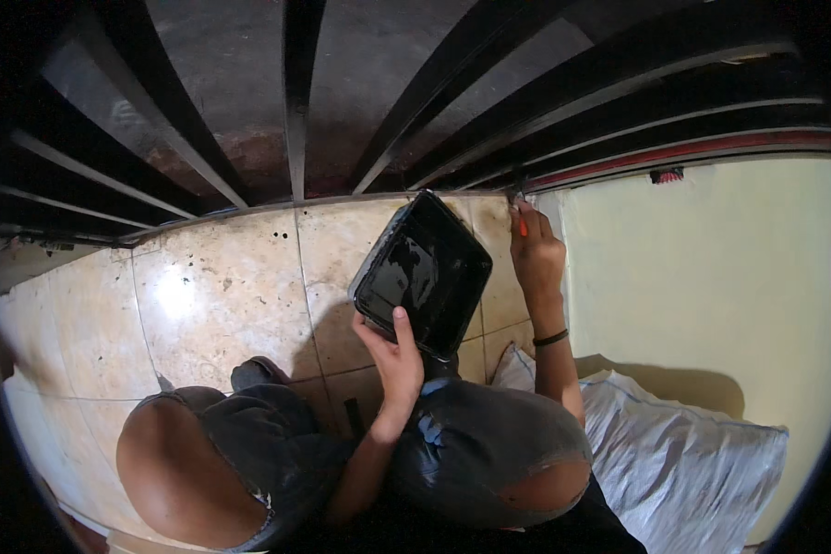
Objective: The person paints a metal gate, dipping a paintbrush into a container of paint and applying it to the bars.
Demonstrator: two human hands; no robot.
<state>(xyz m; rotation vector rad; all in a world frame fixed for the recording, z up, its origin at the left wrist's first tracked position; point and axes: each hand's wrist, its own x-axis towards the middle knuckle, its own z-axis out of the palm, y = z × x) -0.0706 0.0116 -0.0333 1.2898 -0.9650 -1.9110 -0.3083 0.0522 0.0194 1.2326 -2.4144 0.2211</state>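
Note:
My left hand (398, 363) grips the near corner of a black rectangular plastic tub (450, 263), thumb over its rim and fingers beneath. Wet, glossy black liquid that looks like paint coats the tub's inside. To the right, my right hand (539, 260) pinches a small tool with an orange handle (523, 227), probably a paintbrush. Its tip reaches the lower corner where the black metal bars (296, 138) meet the pale wall (699, 277); the fingers partly hide it.
Cream floor tiles (215, 298) bear dark spots and smears. A white woven sack (692, 464) lies against the wall at the right, beside my knee. My bent knees, in torn dark trousers (485, 443), fill the lower middle. A reddish strip (692, 149) runs along the wall's top edge.

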